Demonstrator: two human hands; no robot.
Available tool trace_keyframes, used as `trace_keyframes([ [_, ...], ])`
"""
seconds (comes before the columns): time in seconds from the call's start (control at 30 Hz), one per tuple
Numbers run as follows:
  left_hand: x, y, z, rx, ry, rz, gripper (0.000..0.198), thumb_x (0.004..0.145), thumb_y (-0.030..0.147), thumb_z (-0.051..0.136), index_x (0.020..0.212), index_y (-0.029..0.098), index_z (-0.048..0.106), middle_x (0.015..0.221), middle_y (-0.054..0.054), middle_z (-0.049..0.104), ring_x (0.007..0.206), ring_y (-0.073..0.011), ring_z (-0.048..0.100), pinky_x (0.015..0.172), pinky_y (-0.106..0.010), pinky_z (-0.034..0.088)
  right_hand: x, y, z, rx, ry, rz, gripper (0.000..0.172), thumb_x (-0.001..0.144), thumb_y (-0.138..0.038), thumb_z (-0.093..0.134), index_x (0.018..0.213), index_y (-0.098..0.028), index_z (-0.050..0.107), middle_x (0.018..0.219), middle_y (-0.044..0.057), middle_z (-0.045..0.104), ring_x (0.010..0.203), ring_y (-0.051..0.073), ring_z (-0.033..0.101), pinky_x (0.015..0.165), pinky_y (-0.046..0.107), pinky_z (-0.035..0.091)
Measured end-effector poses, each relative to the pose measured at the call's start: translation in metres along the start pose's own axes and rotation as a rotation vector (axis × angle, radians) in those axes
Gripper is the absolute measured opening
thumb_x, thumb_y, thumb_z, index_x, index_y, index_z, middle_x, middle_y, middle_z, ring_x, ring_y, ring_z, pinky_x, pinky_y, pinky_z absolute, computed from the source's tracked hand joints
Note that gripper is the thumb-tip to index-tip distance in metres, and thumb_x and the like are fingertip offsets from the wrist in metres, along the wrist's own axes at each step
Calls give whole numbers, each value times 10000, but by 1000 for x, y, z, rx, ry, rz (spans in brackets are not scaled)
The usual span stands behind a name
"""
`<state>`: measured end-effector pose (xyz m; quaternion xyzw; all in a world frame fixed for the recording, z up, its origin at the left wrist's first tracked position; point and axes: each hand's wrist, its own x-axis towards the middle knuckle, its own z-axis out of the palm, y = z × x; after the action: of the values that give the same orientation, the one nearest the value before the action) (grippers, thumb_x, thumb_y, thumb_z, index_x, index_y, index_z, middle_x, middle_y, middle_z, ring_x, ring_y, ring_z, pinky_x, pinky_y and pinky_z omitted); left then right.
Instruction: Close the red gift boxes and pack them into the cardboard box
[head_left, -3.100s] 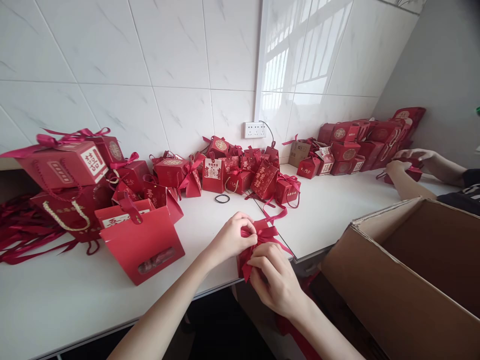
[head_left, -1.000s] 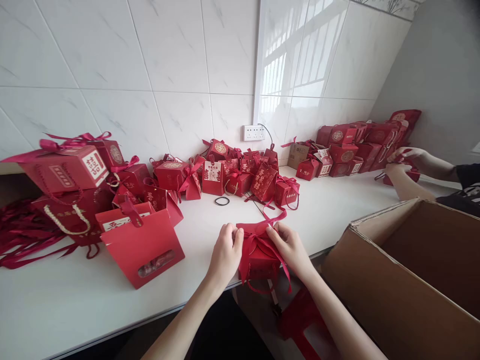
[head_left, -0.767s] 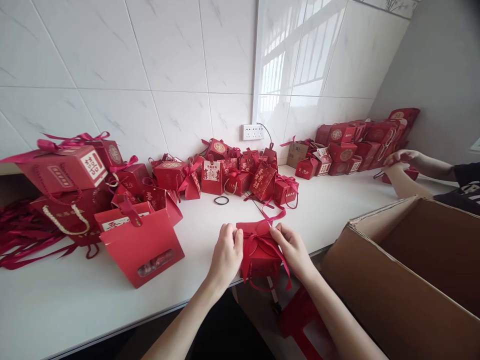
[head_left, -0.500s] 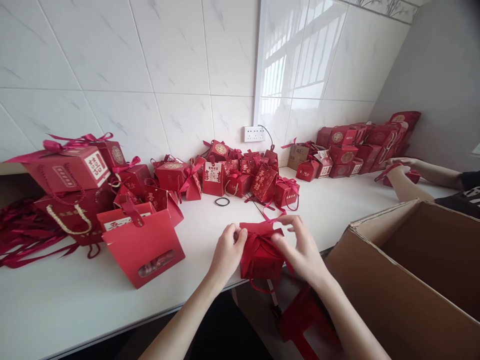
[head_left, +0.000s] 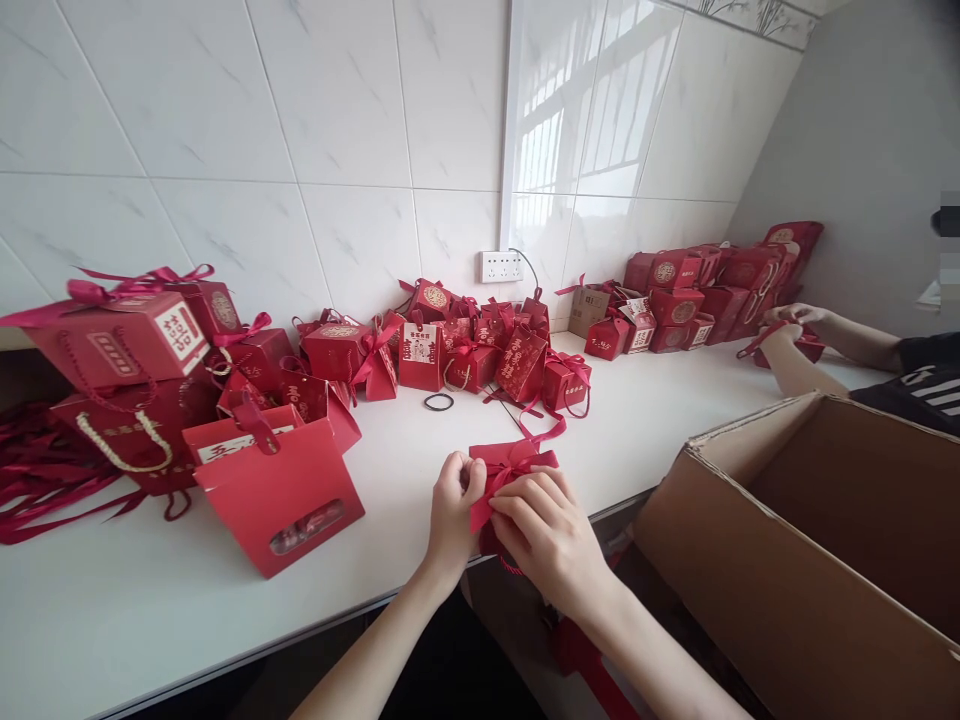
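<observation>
Low centre of frame, our left hand (head_left: pixel 452 505) and right hand (head_left: pixel 546 530) both pinch the small red box (head_left: pixel 501 468) by its ribbon (head_left: pixel 517 460) at the worktop (head_left: pixel 637 420) edge.

The gift box (head_left: pixel 491 452) you hold is matt red card, its ribbon (head_left: pixel 525 463) shiny satin cloth. Your counter (head_left: pixel 112 600) looks smooth, white and faintly glossy. At 3 o'clock the carton (head_left: pixel 757 590) is dull brown cardboard; at 12 o'clock the wall tiles (head_left: pixel 337 100) gleam.
</observation>
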<state>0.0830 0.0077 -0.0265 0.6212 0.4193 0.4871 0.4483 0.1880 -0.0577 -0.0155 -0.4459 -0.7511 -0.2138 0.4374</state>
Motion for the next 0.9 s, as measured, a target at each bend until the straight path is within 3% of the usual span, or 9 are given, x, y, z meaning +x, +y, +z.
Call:
trace_keyframes([
  [0.1, 1, 2, 0, -12, -6, 0, 294, 839, 385, 436, 632, 206, 328, 577, 65, 343, 532, -99, 358, 522, -221, 333, -5, -5, 7, 6, 79, -19, 64, 823, -94, 569, 822, -158, 580, 752, 30, 654, 692, 149, 545, 736, 346, 453],
  [0.23, 6, 4, -3, -25, -43, -54, 310, 828, 405, 442, 617, 208, 328, 558, 68, 345, 514, -98, 372, 520, -231, 345, -9, -5, 13, 14, 75, -56, 68, 814, -88, 585, 829, -154, 582, 766, 29, 659, 707, 145, 553, 768, 362, 449],
  [0.37, 11, 8, -10, -11, -180, -121, 286, 717, 392, 630, 765, 198, 426, 677, 42, 522, 644, -134, 536, 644, -262, 422, -11, -3, 15, 35, 58, -82, 81, 810, -85, 586, 834, -162, 585, 764, 19, 661, 725, 140, 568, 815, 372, 443],
  [0.47, 12, 11, -16, -5, -279, -143, 332, 689, 330, 675, 872, 193, 435, 810, -6, 600, 771, -165, 589, 744, -294, 441, -10, -4, 8, 86, 5, -117, 92, 817, -95, 568, 857, -176, 588, 773, 13, 662, 741, 140, 573, 835, 377, 443],
  [0.6, 8, 11, -23, 4, -299, -165, 267, 739, 347, 623, 874, 179, 466, 869, -34, 592, 822, -173, 580, 762, -300, 439, -11, 7, -17, 268, -48, -133, 79, 814, -158, 547, 880, -195, 571, 767, 25, 638, 775, 167, 583, 839, 395, 459],
  [0.67, 5, 7, -26, 10, -334, -182, 289, 757, 396, 605, 899, 182, 473, 880, -33, 584, 824, -172, 578, 752, -296, 441, -13, 25, -29, 311, -21, 24, 163, 821, -197, 538, 984, -206, 548, 858, 57, 625, 860, 199, 584, 833, 408, 472],
  [0.73, 2, 3, -30, 26, -370, -202, 334, 772, 465, 578, 929, 193, 461, 862, -22, 575, 805, -172, 583, 737, -297, 444, -16, 46, -36, 318, -72, 285, 428, 821, -345, 571, 1206, -206, 445, 1114, 128, 558, 1049, 250, 540, 870, 439, 471],
  [0.8, -1, 0, -33, 25, -395, -217, 371, 781, 514, 551, 949, 203, 439, 838, -10, 565, 788, -172, 589, 722, -296, 445, -18, 65, -37, 414, -254, 413, 729, 769, -512, 600, 1353, -218, 279, 1324, 170, 414, 1206, 291, 449, 923, 473, 449],
  [0.9, -4, -1, -36, -47, -445, -201, 388, 783, 520, 556, 971, 210, 418, 838, -2, 561, 791, -159, 583, 727, -284, 440, -22, 79, -30, 621, -514, 462, 888, 737, -611, 576, 1412, -228, 145, 1412, 181, 314, 1286, 291, 375, 970, 476, 416],
])
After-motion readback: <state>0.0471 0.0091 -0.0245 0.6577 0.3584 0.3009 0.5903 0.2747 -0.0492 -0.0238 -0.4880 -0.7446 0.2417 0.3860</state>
